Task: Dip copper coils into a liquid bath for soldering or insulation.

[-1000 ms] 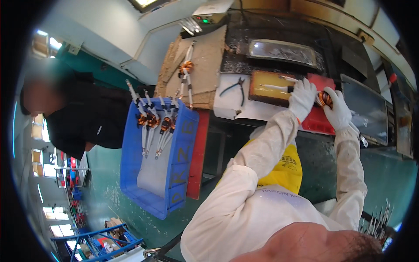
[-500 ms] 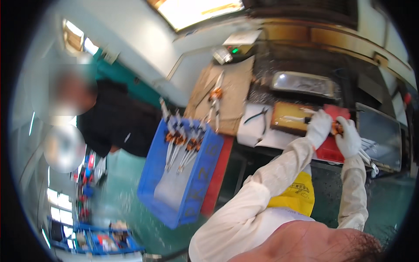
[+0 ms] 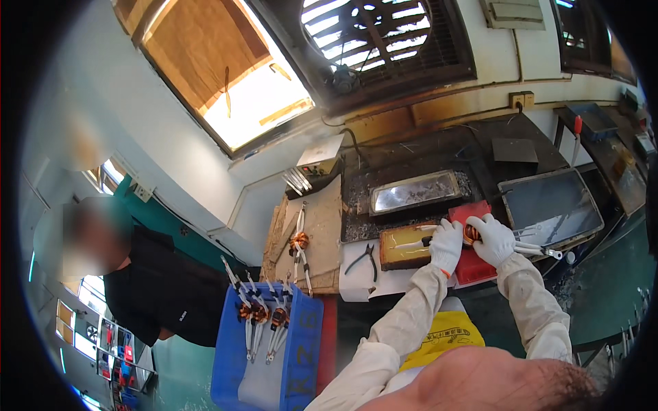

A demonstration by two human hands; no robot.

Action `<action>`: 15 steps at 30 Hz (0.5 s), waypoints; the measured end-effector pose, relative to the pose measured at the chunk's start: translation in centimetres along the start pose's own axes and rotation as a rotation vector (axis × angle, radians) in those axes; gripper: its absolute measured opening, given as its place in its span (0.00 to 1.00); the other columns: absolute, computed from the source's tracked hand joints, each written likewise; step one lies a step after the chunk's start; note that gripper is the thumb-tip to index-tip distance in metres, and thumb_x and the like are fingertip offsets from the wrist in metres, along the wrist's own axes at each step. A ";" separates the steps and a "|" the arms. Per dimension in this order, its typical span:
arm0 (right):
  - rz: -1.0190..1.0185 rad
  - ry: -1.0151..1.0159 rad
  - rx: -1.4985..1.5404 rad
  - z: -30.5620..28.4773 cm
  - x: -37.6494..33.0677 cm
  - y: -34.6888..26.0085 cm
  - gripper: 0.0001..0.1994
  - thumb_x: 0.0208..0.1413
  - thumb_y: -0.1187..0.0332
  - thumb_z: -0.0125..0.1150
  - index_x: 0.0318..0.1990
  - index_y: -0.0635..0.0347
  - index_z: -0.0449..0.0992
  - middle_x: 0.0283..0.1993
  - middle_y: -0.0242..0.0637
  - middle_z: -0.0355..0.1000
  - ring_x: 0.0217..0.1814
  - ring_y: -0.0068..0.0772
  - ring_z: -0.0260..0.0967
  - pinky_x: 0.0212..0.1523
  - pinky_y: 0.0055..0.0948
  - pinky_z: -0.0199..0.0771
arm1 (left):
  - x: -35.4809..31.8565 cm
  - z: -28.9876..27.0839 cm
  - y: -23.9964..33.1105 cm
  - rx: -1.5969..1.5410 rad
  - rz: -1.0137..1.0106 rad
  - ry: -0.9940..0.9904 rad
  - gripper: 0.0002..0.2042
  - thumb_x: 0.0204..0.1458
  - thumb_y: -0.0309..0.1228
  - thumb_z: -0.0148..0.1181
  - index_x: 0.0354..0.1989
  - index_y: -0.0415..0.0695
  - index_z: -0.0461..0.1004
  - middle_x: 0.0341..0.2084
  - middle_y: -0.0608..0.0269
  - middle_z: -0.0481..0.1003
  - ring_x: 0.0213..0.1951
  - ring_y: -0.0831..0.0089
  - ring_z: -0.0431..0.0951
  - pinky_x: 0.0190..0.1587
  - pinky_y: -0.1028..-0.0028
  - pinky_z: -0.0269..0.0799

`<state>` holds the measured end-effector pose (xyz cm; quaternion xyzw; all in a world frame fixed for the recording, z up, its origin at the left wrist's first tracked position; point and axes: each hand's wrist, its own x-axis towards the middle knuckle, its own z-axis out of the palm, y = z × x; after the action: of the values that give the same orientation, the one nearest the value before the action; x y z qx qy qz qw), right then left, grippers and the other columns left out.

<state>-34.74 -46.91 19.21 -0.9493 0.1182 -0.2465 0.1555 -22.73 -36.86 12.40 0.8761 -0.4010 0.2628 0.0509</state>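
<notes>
Both my hands wear white gloves and grip one copper-wound coil (image 3: 471,234) over a red block (image 3: 470,269). My left hand (image 3: 447,244) closes round its left side, where white-sleeved leads (image 3: 413,244) stretch over a shallow tray of amber liquid (image 3: 392,259). Whether the lead tips touch the liquid I cannot tell. My right hand (image 3: 493,240) wraps the coil's right side, and more leads with metal lugs (image 3: 541,251) stick out past it. Cutting pliers (image 3: 363,263) lie on white paper, left of my hands.
Behind the amber tray sits a rectangular metal basin (image 3: 415,193) with a shiny surface. A grey tray (image 3: 556,207) stands at the right. Another coil (image 3: 299,241) lies on cardboard (image 3: 323,229). The blue crate (image 3: 301,359) holds several coils. A person in black (image 3: 164,284) stands at the left.
My view has tilted up, bringing the window and wall fan into sight. Both hands still hold the coil above the red block.
</notes>
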 end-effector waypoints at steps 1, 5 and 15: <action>-0.004 0.008 0.000 -0.1 -0.1 0.1 0.25 0.40 0.72 0.66 0.50 0.40 0.72 0.40 0.40 0.69 0.41 0.49 0.73 0.37 0.45 0.76 | -0.1 0.0 0.1 0.052 -0.025 0.004 0.04 0.51 0.32 0.55 0.34 0.48 0.70 0.30 0.61 0.72 0.30 0.66 0.77 0.27 0.71 0.74; 0.015 0.006 -0.014 0.0 -0.3 0.5 0.26 0.40 0.71 0.67 0.51 0.40 0.71 0.41 0.40 0.69 0.42 0.49 0.73 0.38 0.45 0.76 | 0.4 0.3 0.2 0.041 0.011 -0.034 0.04 0.52 0.32 0.55 0.34 0.48 0.71 0.33 0.59 0.75 0.32 0.66 0.78 0.29 0.71 0.76; 0.029 0.013 -0.017 0.1 -0.3 0.4 0.27 0.40 0.71 0.67 0.51 0.41 0.71 0.42 0.40 0.69 0.43 0.48 0.73 0.39 0.45 0.76 | 0.7 -0.1 0.4 0.049 -0.003 -0.071 0.04 0.53 0.32 0.55 0.34 0.48 0.71 0.34 0.57 0.75 0.32 0.67 0.79 0.28 0.72 0.77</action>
<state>-34.95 -47.17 18.87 -0.9471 0.1349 -0.2494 0.1504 -22.69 -37.53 12.81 0.8864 -0.3949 0.2410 0.0154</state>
